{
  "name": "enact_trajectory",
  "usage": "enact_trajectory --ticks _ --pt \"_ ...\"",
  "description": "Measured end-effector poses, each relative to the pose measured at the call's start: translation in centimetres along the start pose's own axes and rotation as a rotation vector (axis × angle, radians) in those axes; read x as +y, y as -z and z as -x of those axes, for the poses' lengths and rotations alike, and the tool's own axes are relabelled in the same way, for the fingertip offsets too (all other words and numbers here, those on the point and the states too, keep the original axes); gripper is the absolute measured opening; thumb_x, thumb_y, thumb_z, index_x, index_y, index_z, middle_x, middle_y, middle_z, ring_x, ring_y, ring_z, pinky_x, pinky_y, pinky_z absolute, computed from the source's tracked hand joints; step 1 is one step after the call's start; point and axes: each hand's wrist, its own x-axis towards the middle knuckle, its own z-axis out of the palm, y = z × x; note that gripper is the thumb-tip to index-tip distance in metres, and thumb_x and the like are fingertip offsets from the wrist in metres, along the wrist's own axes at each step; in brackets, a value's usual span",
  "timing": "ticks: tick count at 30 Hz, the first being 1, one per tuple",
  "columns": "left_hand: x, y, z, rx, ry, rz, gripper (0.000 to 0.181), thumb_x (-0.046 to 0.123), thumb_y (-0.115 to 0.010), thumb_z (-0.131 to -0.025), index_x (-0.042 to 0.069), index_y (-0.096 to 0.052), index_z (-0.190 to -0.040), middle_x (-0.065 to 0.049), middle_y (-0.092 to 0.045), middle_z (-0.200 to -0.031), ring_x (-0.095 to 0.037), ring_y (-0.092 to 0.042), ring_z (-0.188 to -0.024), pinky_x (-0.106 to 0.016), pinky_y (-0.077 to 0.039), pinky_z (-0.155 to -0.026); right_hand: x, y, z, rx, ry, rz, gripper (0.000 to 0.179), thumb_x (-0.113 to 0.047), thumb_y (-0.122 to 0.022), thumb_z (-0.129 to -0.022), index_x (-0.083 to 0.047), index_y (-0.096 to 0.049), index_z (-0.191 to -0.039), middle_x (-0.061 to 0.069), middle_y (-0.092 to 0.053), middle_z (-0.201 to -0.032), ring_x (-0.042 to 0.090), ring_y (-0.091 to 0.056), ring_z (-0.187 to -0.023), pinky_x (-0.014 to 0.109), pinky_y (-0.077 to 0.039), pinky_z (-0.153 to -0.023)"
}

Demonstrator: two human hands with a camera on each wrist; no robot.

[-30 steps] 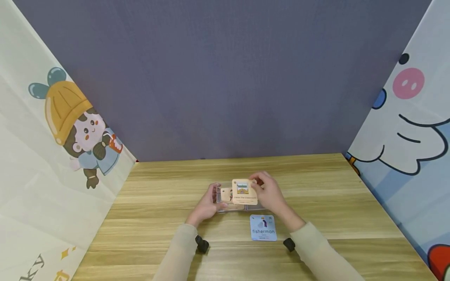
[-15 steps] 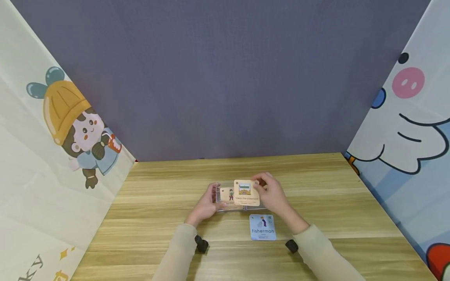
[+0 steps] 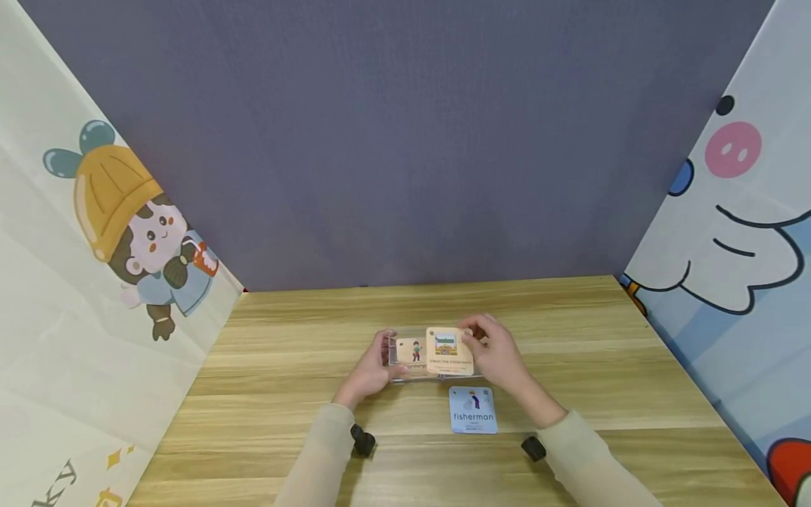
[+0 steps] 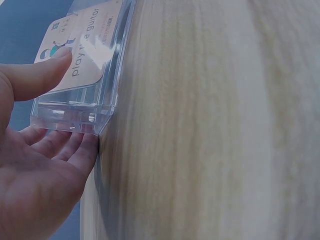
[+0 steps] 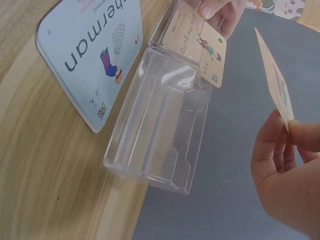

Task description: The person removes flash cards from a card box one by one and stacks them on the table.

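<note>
My left hand (image 3: 371, 372) holds the left end of a clear plastic two-compartment box (image 5: 145, 135), fingers at its end wall and thumb on top. Under that thumb, a cream card reading "play the guitar" (image 4: 91, 46) lies in the left compartment. Above the box, my right hand (image 3: 499, 358) pinches another cream card (image 3: 448, 352) by its upper right edge. A classroom picture faces the head camera, and the right wrist view catches this card almost edge-on. The box's right compartment looks bare in that view; in the head view the raised card partly hides it.
On the wooden table (image 3: 285, 394), in front of the box, lies a blue "fisherman" card (image 3: 473, 412), which looks like a stack in the right wrist view. A grey backdrop (image 3: 405, 155) rises behind the table. Cartoon-printed sheets stand at both sides.
My right hand has shifted slightly right and nearer with the classroom card, uncovering more of the guitar card. The left hand and box stay in place.
</note>
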Motion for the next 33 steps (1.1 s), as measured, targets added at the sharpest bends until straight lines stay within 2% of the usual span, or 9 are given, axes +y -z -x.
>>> enact_trajectory --ticks 4,17,33 --pt "0.0 0.0 0.0 0.003 0.011 0.002 0.080 0.008 -0.078 -0.087 0.007 -0.032 -0.153 -0.020 -0.049 -0.138 -0.042 -0.050 -0.130 -0.054 -0.039 -0.113 0.1 0.2 0.2 -0.002 -0.001 0.002 0.021 0.005 -0.068 -0.092 -0.004 -0.070 -0.111 0.005 -0.060 -0.094 0.019 -0.055 -0.086 0.027 -0.053 -0.071" --pt "-0.2 0.1 -0.2 0.002 -0.010 -0.030 0.080 0.008 -0.078 -0.087 0.001 -0.032 -0.152 -0.024 -0.048 -0.139 -0.045 -0.050 -0.130 -0.058 -0.039 -0.112 0.7 0.7 0.8 -0.011 0.003 -0.008 0.022 0.005 -0.068 -0.092 -0.003 -0.070 -0.112 0.006 -0.060 -0.095 0.020 -0.055 -0.086 0.026 -0.053 -0.070" --pt "0.3 0.3 -0.4 0.030 0.000 -0.040 0.081 0.007 -0.084 -0.081 -0.001 -0.039 -0.149 -0.019 -0.053 -0.131 -0.037 -0.056 -0.121 -0.053 -0.047 -0.106 1.0 1.2 1.5 -0.033 -0.001 0.006 0.021 0.005 -0.068 -0.092 -0.002 -0.070 -0.112 0.006 -0.060 -0.097 0.019 -0.055 -0.085 0.025 -0.053 -0.068"
